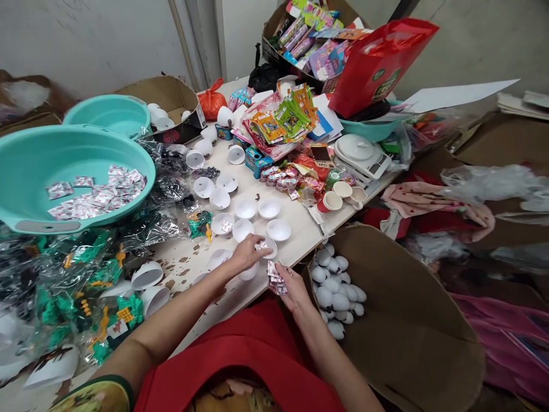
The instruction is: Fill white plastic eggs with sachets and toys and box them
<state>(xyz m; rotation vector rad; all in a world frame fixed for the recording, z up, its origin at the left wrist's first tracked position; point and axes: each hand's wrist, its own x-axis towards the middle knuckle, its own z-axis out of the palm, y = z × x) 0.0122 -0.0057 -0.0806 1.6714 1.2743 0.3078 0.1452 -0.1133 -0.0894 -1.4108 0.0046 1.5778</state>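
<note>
My left hand reaches over a group of white half-shells and pinches a small pink-and-white packet at its fingertips. Just beneath that packet is a white half-shell. At the table's front edge, my right hand is closed on a small stack of the same packets. Several more half-shells stand open side up around my left hand. One half-shell has a packet lying in it. More loose packets lie in the large teal basin at the left.
Below the table on my right, a cardboard box holds closed white eggs. Bagged green and orange toys cover the table's left side. Snack packets, a white scale and a red bag stand toward the back.
</note>
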